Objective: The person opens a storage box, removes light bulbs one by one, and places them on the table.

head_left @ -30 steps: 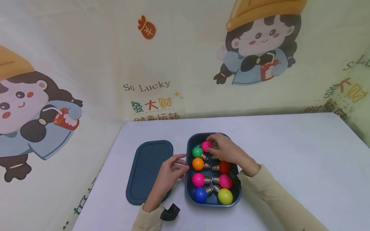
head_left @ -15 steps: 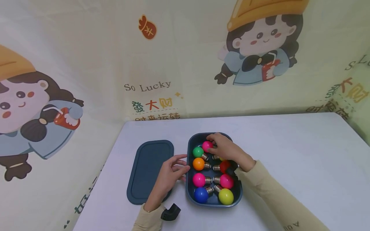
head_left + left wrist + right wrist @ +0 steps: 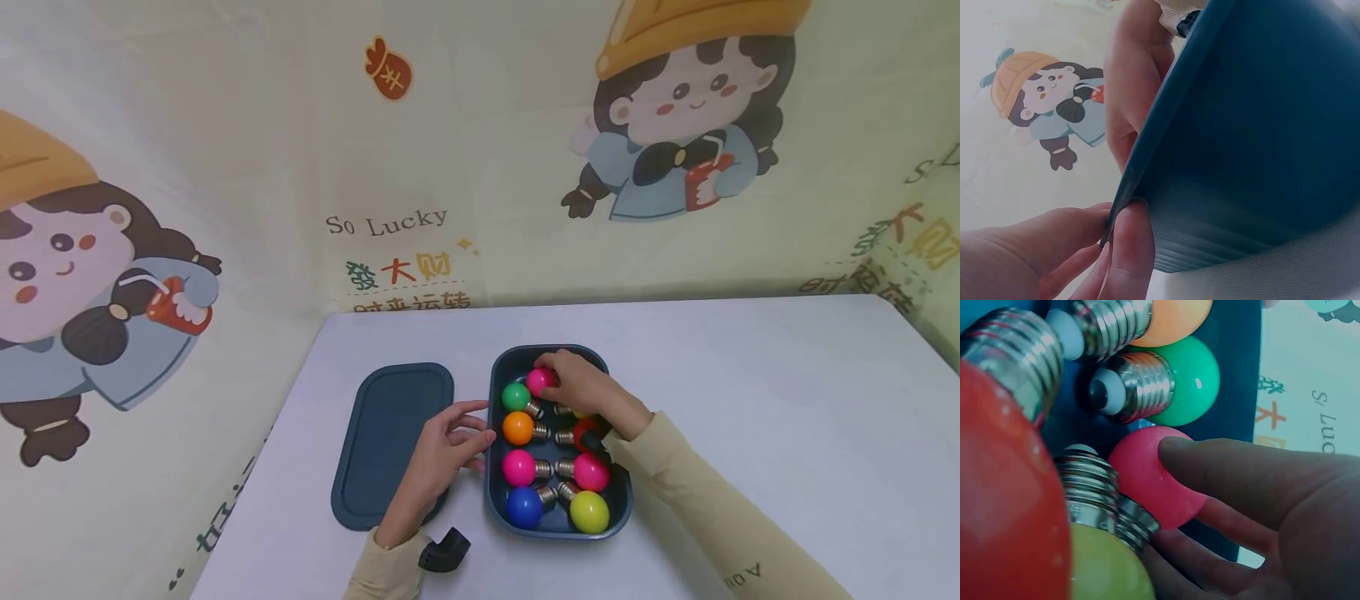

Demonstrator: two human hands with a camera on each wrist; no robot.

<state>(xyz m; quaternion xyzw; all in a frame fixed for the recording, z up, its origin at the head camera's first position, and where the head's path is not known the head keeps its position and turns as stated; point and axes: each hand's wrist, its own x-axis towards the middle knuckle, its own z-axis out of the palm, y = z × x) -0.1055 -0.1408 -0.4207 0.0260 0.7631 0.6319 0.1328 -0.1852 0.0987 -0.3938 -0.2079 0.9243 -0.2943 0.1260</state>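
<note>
Small coloured light bulbs with metal screw bases lie in two columns inside a dark blue plastic box (image 3: 498, 500). At its far end my right hand (image 3: 581, 390) reaches in and pinches a pink bulb (image 3: 1154, 478), thumb on one side and fingers on the other. Beside that bulb lie a green bulb (image 3: 1194, 381) and a yellow bulb (image 3: 1110, 569). My left hand (image 3: 442, 450) holds the box's left rim, with digits on both sides of the edge in the left wrist view. The right hand partly hides the bulbs at the far right.
A dark blue lid (image 3: 390, 433) lies flat on the white table (image 3: 750, 400), left of the box and partly under the left arm. Behind the table hangs a printed cloth (image 3: 510, 125). Nearer bulbs include an orange bulb (image 3: 517, 427) and a blue bulb (image 3: 524, 507).
My right wrist has shifted slightly left, and its fingers stay on the pink bulb. The left hand keeps its place at the box rim. The head view has drifted a little.
</note>
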